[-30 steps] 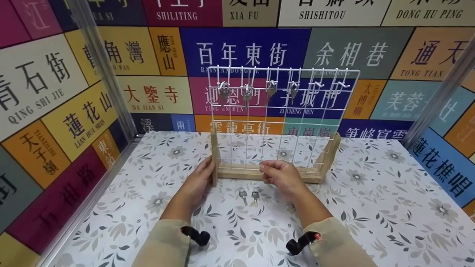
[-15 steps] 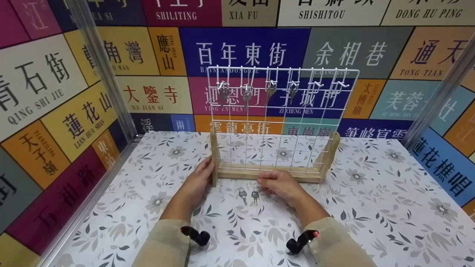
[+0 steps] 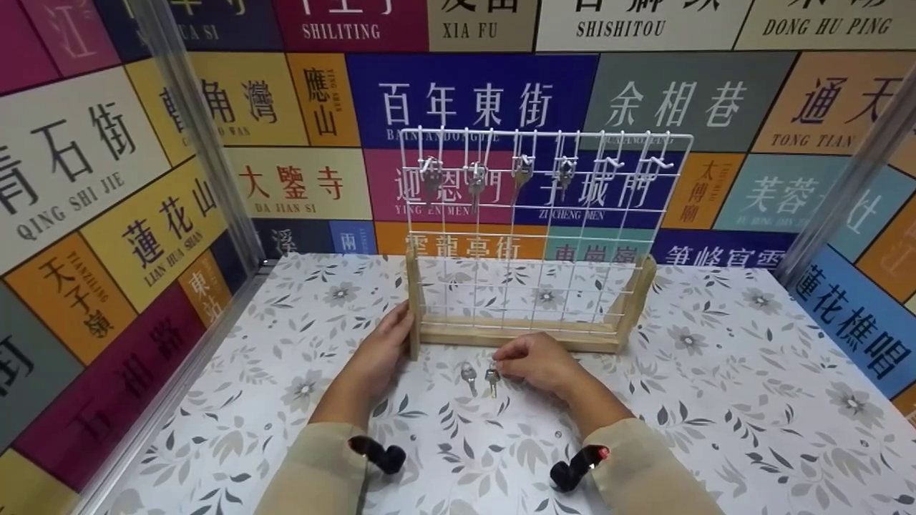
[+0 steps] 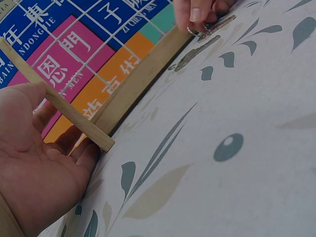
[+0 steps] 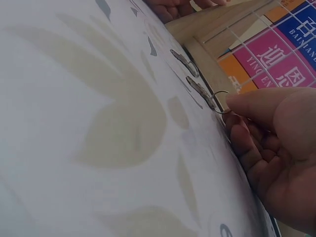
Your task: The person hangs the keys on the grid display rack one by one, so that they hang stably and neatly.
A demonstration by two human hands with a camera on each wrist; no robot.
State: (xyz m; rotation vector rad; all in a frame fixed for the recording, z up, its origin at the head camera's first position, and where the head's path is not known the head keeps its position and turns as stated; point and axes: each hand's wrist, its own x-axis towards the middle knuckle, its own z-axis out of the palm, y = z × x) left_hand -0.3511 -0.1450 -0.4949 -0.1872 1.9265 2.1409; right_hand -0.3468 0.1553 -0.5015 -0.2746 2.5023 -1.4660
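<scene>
Two keys on metal rings lie on the table in front of a rack with a wooden base [image 3: 458, 334] and a white wire grid. At the right key [image 5: 200, 91], my right hand [image 3: 540, 361] pinches its ring [image 5: 220, 102] between thumb and forefinger; the key itself lies along the cloth. Just left of it is the other key [image 3: 469, 378], untouched. My left hand [image 3: 383, 343] grips the rack's left wooden upright [image 4: 74, 113], thumb on one side and fingers behind, partly hidden.
Several keys [image 3: 476, 179] hang from hooks along the upper grid, and the hooks at its right end [image 3: 655, 168] carry none. A floral cloth [image 3: 751, 400] covers the table. Behind stands a wall of coloured signs [image 3: 472, 71], with clear posts [image 3: 204, 129] at the sides.
My right hand has come down from in front of the rack's base to the right key and now pinches its ring. The left hand stays on the upright.
</scene>
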